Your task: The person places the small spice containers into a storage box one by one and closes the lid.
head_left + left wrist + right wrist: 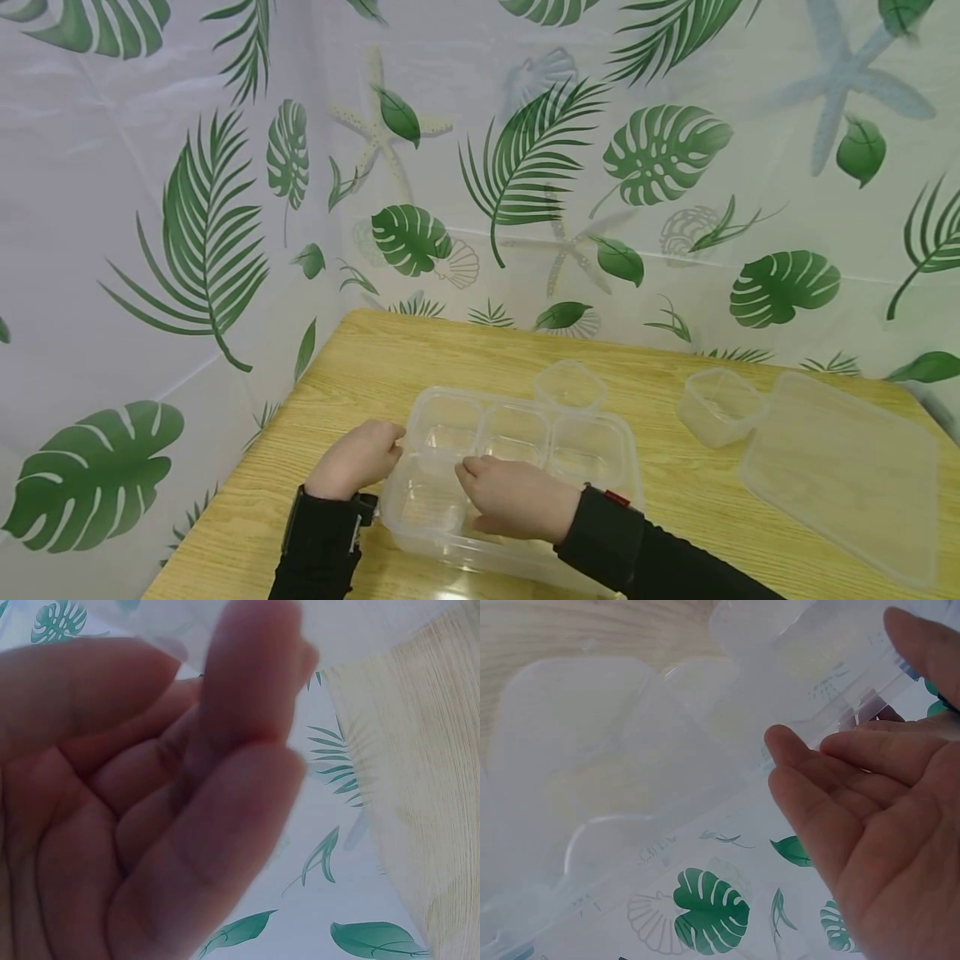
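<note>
A clear plastic box with several compartments (pixel 517 557) lies on the table, a small clear container (pixel 431 504) apparently inside its front left part. My left hand (pixel 356 460) is at the box's left edge; up close, its fingers (pixel 247 682) are loosely bent below translucent plastic, the thumb apart. Whether they touch the rim is unclear. Over the middle of the box is my right hand (pixel 519 500), palm down. In the right wrist view the right hand (pixel 870 802) has relaxed fingers, thumb apart, and nothing in its grasp, beside the translucent plastic (pixel 607 772).
One small clear container (pixel 570 387) stands just behind the box. Another small container (pixel 722 408) is to the right, beside a large flat translucent lid (pixel 847 479). Leaf-printed sheeting (pixel 525 183) borders the wooden table (pixel 352 367) at the back and left.
</note>
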`<action>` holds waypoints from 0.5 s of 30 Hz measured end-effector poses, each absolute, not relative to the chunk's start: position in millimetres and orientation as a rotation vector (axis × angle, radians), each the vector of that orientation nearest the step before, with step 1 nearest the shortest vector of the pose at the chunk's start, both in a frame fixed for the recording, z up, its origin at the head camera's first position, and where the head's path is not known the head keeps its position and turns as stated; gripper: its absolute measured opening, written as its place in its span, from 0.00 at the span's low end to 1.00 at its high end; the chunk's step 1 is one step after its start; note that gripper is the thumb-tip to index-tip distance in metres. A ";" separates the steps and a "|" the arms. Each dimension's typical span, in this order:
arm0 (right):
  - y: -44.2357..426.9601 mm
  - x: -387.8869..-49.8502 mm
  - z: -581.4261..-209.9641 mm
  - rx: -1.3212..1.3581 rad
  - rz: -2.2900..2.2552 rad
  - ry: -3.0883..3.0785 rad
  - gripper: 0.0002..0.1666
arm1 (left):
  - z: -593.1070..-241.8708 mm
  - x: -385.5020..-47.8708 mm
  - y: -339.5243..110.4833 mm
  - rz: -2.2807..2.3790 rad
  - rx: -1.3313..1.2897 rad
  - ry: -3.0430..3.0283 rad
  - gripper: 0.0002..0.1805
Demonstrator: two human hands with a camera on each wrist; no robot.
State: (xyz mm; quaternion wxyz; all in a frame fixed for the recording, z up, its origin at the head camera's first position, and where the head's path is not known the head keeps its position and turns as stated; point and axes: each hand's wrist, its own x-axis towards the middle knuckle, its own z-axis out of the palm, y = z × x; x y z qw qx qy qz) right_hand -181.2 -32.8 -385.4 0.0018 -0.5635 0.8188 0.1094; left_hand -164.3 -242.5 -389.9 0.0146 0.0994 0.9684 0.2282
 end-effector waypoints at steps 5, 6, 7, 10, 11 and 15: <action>-34.2 -180.0 -384.7 -1.739 0.345 2.578 0.35 | -390.0 -164.4 -242.6 0.674 0.318 3.028 0.08; -34.2 -179.8 -384.7 -1.735 0.346 2.579 0.35 | -390.0 -164.4 -242.6 0.667 0.321 3.031 0.08; -34.1 -179.7 -384.7 -1.733 0.346 2.580 0.35 | -389.8 -164.4 -242.7 0.661 0.322 3.032 0.08; -33.9 -179.7 -385.2 -1.730 0.343 2.584 0.36 | -389.8 -164.3 -242.8 0.659 0.323 3.028 0.08; -33.8 -179.7 -385.4 -1.731 0.343 2.585 0.36 | -389.8 -164.1 -242.8 0.661 0.324 3.027 0.08; -32.8 -180.0 -386.4 -1.749 0.351 2.591 0.36 | -389.5 -163.5 -242.7 0.668 0.318 3.019 0.09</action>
